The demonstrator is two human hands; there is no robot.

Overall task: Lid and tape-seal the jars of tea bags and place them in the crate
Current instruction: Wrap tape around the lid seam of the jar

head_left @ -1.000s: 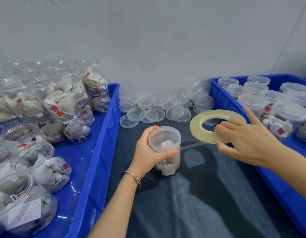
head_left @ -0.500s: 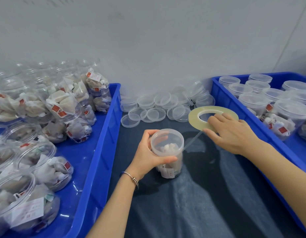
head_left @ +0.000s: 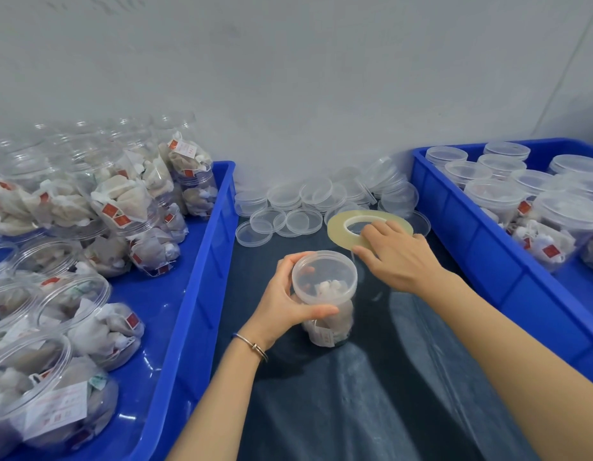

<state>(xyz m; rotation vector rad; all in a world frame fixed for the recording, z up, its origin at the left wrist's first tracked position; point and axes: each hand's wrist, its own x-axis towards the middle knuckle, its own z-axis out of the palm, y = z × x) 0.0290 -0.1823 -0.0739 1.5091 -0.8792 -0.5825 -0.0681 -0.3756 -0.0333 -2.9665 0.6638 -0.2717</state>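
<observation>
Jar (head_left: 326, 301) of tea bags, lidded, stands mid-surface between two blue crates — left hand (head_left: 288, 304) grips its rim, right hand (head_left: 393, 257) holds the tape roll (head_left: 368, 227) just behind. Thin tape could twist or stick to itself — wrinkling the seal — if the jar slips.

clear plastic jar (head_left: 325, 287); glossy blue crate (head_left: 488, 234)

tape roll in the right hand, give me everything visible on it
The tape roll is a flat, wide ring of pale yellowish translucent tape around a whitish core with a large open centre. It is held tilted above the dark mat, just behind the lidded jar. The right hand grips its near edge, fingers reaching into the hole. A thin clear strip seems to run down toward the jar's lid.
</observation>
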